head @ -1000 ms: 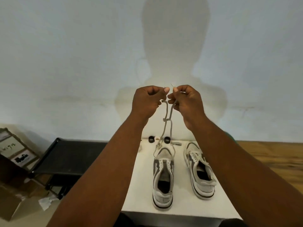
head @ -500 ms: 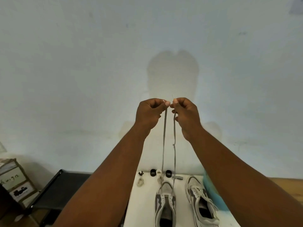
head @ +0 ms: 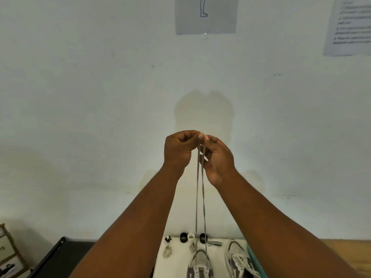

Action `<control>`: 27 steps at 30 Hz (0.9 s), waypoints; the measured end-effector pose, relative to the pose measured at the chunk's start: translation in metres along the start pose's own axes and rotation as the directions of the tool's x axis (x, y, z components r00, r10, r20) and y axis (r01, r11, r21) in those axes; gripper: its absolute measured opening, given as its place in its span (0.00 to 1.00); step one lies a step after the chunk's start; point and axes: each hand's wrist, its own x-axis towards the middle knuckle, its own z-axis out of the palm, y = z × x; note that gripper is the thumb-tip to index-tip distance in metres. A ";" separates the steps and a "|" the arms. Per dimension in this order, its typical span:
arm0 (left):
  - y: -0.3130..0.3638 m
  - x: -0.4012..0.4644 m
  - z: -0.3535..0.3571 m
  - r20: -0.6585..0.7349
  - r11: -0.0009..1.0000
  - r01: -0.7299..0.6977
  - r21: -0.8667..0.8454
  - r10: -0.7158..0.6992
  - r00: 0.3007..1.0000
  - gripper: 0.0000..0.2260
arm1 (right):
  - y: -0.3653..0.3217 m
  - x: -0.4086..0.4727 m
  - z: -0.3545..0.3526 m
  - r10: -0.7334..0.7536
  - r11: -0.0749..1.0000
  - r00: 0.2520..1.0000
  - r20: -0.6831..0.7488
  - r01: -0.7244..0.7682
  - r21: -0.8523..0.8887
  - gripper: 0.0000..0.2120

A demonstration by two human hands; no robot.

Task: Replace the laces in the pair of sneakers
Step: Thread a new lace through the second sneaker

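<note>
Two grey-and-white sneakers stand on a white table (head: 176,263) at the bottom of the view: the left sneaker (head: 198,265) and the right sneaker (head: 239,259). A grey lace (head: 200,197) runs up from the left sneaker's toe end in two taut strands. My left hand (head: 178,151) and my right hand (head: 217,157) are raised high in front of the wall, close together, each pinching one lace tip between thumb and forefinger. The right sneaker has a white lace in it.
Small black and white rings (head: 192,237), a small metal piece (head: 214,243) and a tiny sneaker keychain (head: 167,250) lie at the table's far edge. A black stand (head: 60,257) is at the left, cardboard boxes (head: 8,255) further left. Paper sheets (head: 205,15) hang on the wall.
Both hands rose with the lace ends, pulling the two strands straight and taut; the twist in the lace is gone. The view tilted upward, so the sneakers dropped to the frame's bottom.
</note>
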 end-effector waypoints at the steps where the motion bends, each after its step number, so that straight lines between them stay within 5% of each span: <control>1: -0.001 0.000 0.002 -0.007 1.000 -0.003 -0.018 0.002 1.000 0.07 | 0.001 -0.001 0.000 -0.001 1.000 1.000 -0.015 0.002 0.025 0.04; 10: -0.004 -0.010 0.014 -0.047 0.992 -0.017 -0.123 0.011 0.999 0.06 | 0.008 -0.010 0.003 -0.029 0.996 0.998 -0.061 0.034 0.080 0.09; 17: -0.007 -0.005 0.015 -0.101 0.980 -0.033 -0.195 0.013 0.995 0.06 | 0.001 -0.006 0.003 -0.041 0.996 0.998 -0.042 0.044 0.074 0.04; 27: -0.005 -0.003 0.020 -0.102 0.984 -0.071 -0.166 0.055 0.993 0.06 | -0.004 -0.006 0.001 -0.071 0.995 0.997 -0.033 0.073 0.064 0.06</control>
